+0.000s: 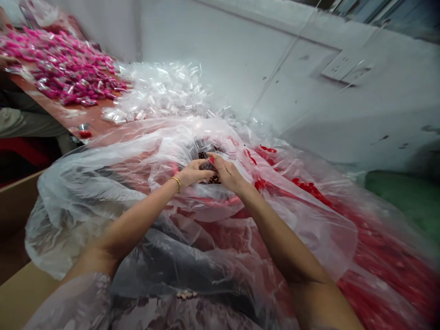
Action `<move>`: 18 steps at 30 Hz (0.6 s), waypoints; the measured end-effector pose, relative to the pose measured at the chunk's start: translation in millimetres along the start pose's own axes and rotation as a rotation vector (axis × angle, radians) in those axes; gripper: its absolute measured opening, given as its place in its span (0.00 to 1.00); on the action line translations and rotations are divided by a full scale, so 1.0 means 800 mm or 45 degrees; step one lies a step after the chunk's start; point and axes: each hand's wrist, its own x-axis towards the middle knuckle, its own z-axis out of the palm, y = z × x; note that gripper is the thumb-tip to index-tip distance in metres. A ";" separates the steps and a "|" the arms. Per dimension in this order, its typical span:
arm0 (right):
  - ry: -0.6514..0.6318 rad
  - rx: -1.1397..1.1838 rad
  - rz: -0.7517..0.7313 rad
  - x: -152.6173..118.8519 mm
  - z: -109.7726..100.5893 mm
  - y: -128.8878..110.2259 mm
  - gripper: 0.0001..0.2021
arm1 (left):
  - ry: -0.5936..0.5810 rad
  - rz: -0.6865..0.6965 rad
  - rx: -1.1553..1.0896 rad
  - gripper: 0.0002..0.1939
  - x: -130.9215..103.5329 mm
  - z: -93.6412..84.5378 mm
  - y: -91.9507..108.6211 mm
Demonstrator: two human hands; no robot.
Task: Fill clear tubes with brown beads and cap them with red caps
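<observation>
My left hand (pixel 194 174) has its fingers closed round a small clear plastic container (pixel 207 167), with dark brown showing through it. My right hand (pixel 227 172) meets it from the other side, fingers bent over the top of the container. A small red piece (pixel 211 160) shows at the right fingertips. Beneath both hands, dark brown bead-like balls (pixel 215 179) lie in the opening of a large clear plastic bag (pixel 161 151). What the balls rest in is partly hidden by the hands.
Clear plastic pieces (pixel 168 91) are heaped behind the bag, against the wall. Pink wrapped items (pixel 68 68) pile up on the reddish table (pixel 62 110) at left, beside another person's leg (pixel 27 123). Red pieces (pixel 311 190) fill plastic bagging at right. A cardboard box (pixel 17 197) stands at left.
</observation>
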 end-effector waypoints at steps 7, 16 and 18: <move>-0.080 -0.276 0.080 -0.013 0.004 -0.002 0.26 | -0.013 -0.084 0.000 0.16 -0.003 0.001 0.003; -0.559 -0.314 -0.021 -0.010 -0.025 -0.008 0.43 | 0.066 -0.167 -0.009 0.10 -0.004 0.006 0.009; -0.530 -0.463 0.024 -0.010 -0.022 -0.010 0.42 | 0.073 -0.195 -0.026 0.09 -0.004 0.006 0.012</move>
